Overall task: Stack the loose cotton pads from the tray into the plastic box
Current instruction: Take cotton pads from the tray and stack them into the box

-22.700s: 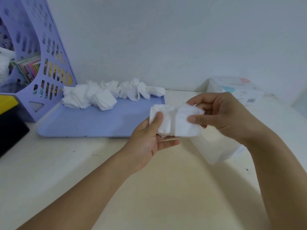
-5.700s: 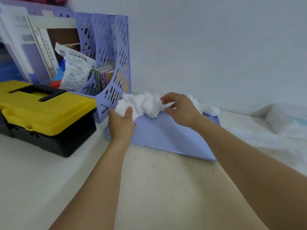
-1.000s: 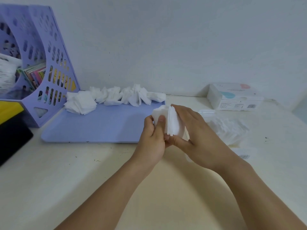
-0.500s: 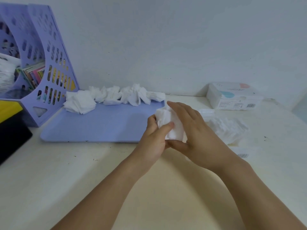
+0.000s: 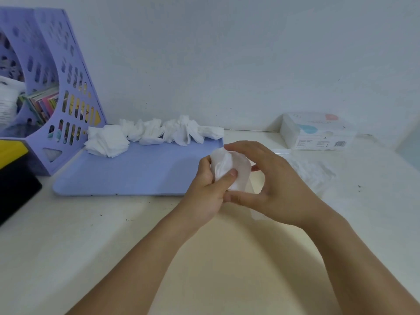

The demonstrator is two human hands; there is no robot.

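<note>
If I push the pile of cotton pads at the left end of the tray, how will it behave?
The pile of cotton pads probably slides easily yet spreads apart: its sheets lie fanned and loose. It looks very light and soft, so it would likely crumple rather than move as one block on the tray.

Home or office desk. A cream desktop [image 5: 91, 246] met a plain white wall [image 5: 227, 53]. Far left stood a lilac file rack [image 5: 75, 92] holding booklets [image 5: 43, 103]; a yellow-lidded toolbox [image 5: 11, 153] sat left.
</note>
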